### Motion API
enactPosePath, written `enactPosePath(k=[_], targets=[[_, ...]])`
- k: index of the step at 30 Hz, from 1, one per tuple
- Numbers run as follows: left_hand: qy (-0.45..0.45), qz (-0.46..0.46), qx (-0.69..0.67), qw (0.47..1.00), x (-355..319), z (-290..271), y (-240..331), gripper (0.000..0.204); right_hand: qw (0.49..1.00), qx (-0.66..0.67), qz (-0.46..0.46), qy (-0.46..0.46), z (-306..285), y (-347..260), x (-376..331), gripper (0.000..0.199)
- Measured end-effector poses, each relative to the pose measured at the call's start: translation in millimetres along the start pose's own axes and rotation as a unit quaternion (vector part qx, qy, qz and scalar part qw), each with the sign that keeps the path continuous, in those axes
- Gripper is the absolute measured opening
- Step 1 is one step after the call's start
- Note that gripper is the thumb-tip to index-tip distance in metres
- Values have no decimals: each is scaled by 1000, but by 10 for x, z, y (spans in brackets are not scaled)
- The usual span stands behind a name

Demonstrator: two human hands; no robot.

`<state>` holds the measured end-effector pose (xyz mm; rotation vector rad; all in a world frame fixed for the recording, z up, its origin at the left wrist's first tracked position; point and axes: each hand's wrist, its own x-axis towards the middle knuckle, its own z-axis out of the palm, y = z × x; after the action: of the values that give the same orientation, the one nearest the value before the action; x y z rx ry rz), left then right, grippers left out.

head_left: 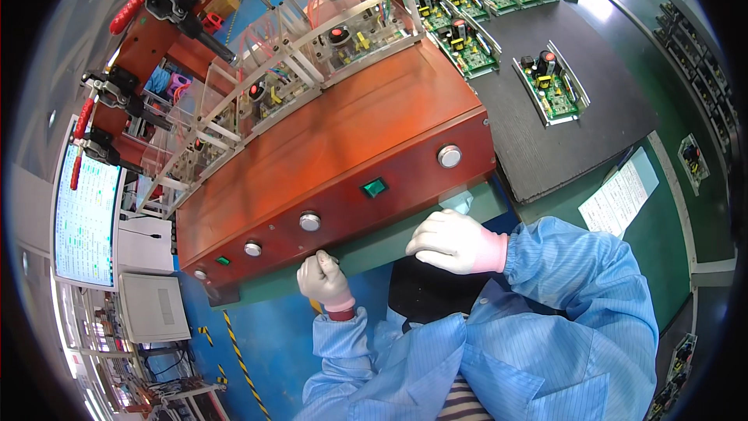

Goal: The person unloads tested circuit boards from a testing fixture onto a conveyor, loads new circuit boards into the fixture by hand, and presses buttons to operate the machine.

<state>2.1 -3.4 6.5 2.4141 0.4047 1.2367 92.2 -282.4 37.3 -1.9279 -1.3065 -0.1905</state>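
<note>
My left hand [323,279], in a white glove, is curled into a fist against the lower front edge of the red-brown test fixture box [343,140], just below its row of round silver buttons [310,221]. My right hand [454,242], also gloved, rests flat with fingers together on the green bench edge [389,243] in front of the box, holding nothing. A green rocker switch [375,187] and another silver button [449,156] sit on the box's front face. Clear acrylic jigs [327,47] with circuit boards stand on top of the box.
A dark mat [569,140] to the right carries several green circuit boards [550,84]. A white paper sheet [619,201] lies on the green bench. Red-handled toggle clamps [128,14] stand at upper left. A monitor [84,218] is at left, with blue floor below.
</note>
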Motion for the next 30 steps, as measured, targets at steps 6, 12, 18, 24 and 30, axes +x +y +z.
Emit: enactPosePath(k=[6, 12, 18, 24, 30], targets=[[31, 21, 38, 999, 13, -82, -9, 35, 999, 8, -41, 17, 30, -9, 81, 18], [54, 61, 52, 995, 0, 71, 89, 20, 999, 44, 0, 13, -103, -86, 20, 13], [57, 41, 55, 996, 17, -9, 133, 27, 997, 67, 30, 0, -93, -140, 81, 14], [59, 38, 41, 997, 39, 19, 140, 30, 998, 57, 33, -3, -95, -144, 83, 14], [52, 34, 43, 997, 43, 2, 154, 31, 998, 57, 35, -7, -96, -146, 78, 15]])
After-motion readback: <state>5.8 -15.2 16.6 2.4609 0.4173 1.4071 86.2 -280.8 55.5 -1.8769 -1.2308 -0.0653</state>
